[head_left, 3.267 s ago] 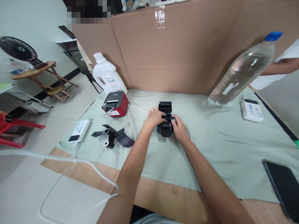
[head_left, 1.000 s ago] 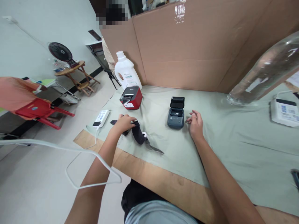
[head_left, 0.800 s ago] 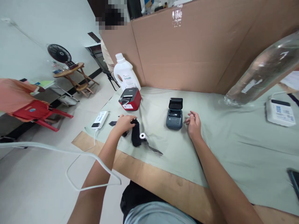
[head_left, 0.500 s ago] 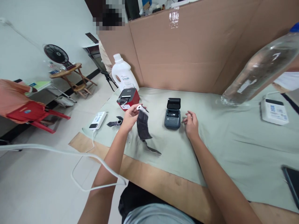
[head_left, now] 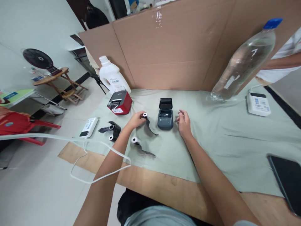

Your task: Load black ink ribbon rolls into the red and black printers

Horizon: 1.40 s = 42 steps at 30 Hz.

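Note:
My left hand [head_left: 137,120] pinches a small roll of thermal paper [head_left: 145,115] by its side; a dark strip hangs loose from it toward the cloth. To the right stands a small dark portable printer [head_left: 165,121], its lid [head_left: 166,103] raised. Beside the printer's right side is my right hand [head_left: 183,123], holding nothing, with loosely bent fingers apart. Nearer me lies another paper roll [head_left: 134,140] with a dark tail. More dark-wrapped rolls [head_left: 115,131] sit left of my left forearm, which partly blocks them.
Behind my left hand are a red and black printer [head_left: 124,103] and a white jug [head_left: 114,78]. White devices [head_left: 88,127] lie at both sides, one cabled. A clear bottle [head_left: 246,62] leans before the cardboard wall [head_left: 169,56]. A phone [head_left: 285,182] lies near right.
My left hand has carried the roll right, closer to the small printer, and its strip now shows edge-on. The roll lying nearer me has come into sight. The whole view has shifted.

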Motion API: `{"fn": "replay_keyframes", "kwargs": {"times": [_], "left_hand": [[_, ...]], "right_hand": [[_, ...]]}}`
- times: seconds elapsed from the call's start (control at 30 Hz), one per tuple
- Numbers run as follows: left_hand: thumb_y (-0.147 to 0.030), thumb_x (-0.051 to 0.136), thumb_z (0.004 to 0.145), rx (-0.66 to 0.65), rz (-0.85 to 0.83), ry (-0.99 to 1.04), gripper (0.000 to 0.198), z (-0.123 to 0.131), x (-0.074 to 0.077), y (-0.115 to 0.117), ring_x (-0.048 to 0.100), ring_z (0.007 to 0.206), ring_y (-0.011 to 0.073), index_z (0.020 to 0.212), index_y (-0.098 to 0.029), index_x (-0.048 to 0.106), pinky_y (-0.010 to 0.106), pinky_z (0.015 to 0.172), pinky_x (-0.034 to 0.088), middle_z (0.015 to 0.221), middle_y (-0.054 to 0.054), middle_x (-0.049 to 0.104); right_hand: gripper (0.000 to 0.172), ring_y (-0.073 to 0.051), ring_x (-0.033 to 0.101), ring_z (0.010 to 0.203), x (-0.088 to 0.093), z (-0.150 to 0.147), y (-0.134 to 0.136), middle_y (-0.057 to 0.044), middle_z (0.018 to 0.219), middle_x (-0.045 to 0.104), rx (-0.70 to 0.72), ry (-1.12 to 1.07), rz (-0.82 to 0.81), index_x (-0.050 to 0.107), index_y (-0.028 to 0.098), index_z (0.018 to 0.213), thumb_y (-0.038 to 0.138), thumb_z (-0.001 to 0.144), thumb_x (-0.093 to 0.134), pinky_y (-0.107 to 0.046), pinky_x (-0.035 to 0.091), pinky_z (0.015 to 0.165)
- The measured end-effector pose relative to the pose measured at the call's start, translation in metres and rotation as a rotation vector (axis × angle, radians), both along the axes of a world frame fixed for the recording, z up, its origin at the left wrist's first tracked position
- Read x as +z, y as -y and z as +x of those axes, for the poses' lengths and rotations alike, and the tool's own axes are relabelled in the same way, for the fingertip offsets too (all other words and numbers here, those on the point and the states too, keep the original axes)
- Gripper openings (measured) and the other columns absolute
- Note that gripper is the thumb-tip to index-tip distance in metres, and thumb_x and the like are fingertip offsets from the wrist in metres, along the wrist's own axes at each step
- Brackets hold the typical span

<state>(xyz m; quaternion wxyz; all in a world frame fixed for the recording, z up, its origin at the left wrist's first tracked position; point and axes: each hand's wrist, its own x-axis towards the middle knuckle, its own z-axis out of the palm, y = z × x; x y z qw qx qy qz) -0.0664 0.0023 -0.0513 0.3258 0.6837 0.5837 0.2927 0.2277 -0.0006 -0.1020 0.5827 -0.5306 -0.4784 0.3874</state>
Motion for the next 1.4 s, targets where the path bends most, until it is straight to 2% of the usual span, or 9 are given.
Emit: {"fn": "replay_keyframes", "kwargs": {"times": [0.2, 0.37, 0.57, 0.7, 0.8, 0.93, 1.03, 1.3, 1.4], "left_hand": [[-0.027, 0.061, 0.073, -0.025, 0.068, -0.176, 0.028, -0.007, -0.005, 0.003, 0.067, 0.096, 0.0236, 0.097, -0.017, 0.069, 0.035, 0.090, 0.054, 0.099, 0.005, 0.074], [-0.034, 0.066, 0.072, 0.007, 0.024, -0.037, 0.033, -0.006, -0.004, 0.005, 0.068, 0.100, 0.0252, 0.100, -0.015, 0.069, 0.035, 0.086, 0.055, 0.102, 0.008, 0.074], [-0.036, 0.070, 0.075, 0.026, -0.015, 0.162, 0.035, 0.007, 0.028, 0.014, 0.070, 0.100, 0.0245, 0.103, -0.016, 0.072, 0.039, 0.094, 0.056, 0.105, 0.008, 0.076], [-0.035, 0.068, 0.082, -0.134, 0.063, 0.049, 0.033, 0.032, 0.055, 0.012, 0.069, 0.104, 0.0240, 0.109, -0.016, 0.076, 0.035, 0.091, 0.056, 0.114, 0.009, 0.075], [-0.030, 0.066, 0.086, -0.257, 0.147, -0.139, 0.035, 0.055, 0.066, -0.002, 0.068, 0.105, 0.0230, 0.118, -0.019, 0.075, 0.034, 0.092, 0.055, 0.121, 0.008, 0.074], [-0.019, 0.064, 0.086, -0.374, 0.253, -0.422, 0.038, 0.082, 0.063, -0.029, 0.068, 0.112, 0.0254, 0.123, -0.019, 0.075, 0.037, 0.102, 0.052, 0.122, 0.009, 0.074], [-0.017, 0.062, 0.087, -0.399, 0.303, -0.537, 0.040, 0.094, 0.055, -0.044, 0.068, 0.116, 0.0282, 0.124, -0.017, 0.075, 0.039, 0.106, 0.050, 0.126, 0.012, 0.073], [-0.012, 0.060, 0.088, -0.318, 0.284, -0.524, 0.042, 0.101, 0.049, -0.047, 0.067, 0.124, 0.0269, 0.128, -0.019, 0.073, 0.037, 0.111, 0.048, 0.132, 0.010, 0.072], [-0.014, 0.062, 0.089, -0.290, 0.284, -0.479, 0.040, 0.101, 0.047, -0.045, 0.066, 0.125, 0.0272, 0.127, -0.019, 0.074, 0.039, 0.113, 0.047, 0.133, 0.009, 0.072]], "right_hand": [[0.042, -0.013, 0.061, 0.073, -0.001, 0.000, 0.000, -0.007, 0.112, 0.064, 0.007, 0.000, 0.002, 0.059, 0.021, 0.125, 0.050, 0.097, 0.046, -0.031, 0.050, 0.071], [0.043, -0.013, 0.061, 0.073, -0.003, 0.000, -0.002, -0.008, 0.112, 0.064, 0.006, -0.003, 0.001, 0.059, 0.020, 0.125, 0.050, 0.097, 0.046, -0.032, 0.051, 0.070], [0.042, -0.013, 0.061, 0.073, -0.004, 0.000, -0.002, -0.007, 0.112, 0.065, 0.004, -0.003, 0.018, 0.060, 0.022, 0.124, 0.050, 0.097, 0.045, -0.031, 0.051, 0.070], [0.041, -0.013, 0.062, 0.073, -0.004, 0.000, -0.002, -0.007, 0.111, 0.066, 0.007, 0.002, 0.006, 0.060, 0.022, 0.124, 0.050, 0.098, 0.045, -0.032, 0.051, 0.071], [0.041, -0.013, 0.061, 0.074, -0.004, 0.000, -0.002, -0.007, 0.111, 0.066, 0.004, 0.007, 0.014, 0.060, 0.023, 0.123, 0.051, 0.097, 0.045, -0.031, 0.051, 0.071], [0.040, -0.014, 0.061, 0.074, -0.004, 0.000, -0.003, -0.007, 0.113, 0.065, -0.004, 0.004, 0.015, 0.059, 0.023, 0.123, 0.051, 0.097, 0.045, -0.032, 0.051, 0.069], [0.040, -0.015, 0.061, 0.073, -0.002, 0.000, -0.003, -0.009, 0.113, 0.065, -0.009, 0.000, 0.009, 0.059, 0.022, 0.122, 0.049, 0.097, 0.045, -0.034, 0.052, 0.071], [0.042, -0.014, 0.060, 0.071, 0.001, 0.000, -0.001, -0.007, 0.106, 0.065, 0.003, 0.026, 0.029, 0.059, 0.021, 0.122, 0.051, 0.096, 0.045, -0.034, 0.051, 0.077], [0.042, -0.014, 0.059, 0.071, 0.000, 0.000, -0.002, -0.006, 0.108, 0.065, 0.002, 0.023, 0.030, 0.059, 0.022, 0.122, 0.052, 0.096, 0.045, -0.032, 0.051, 0.074]]}}
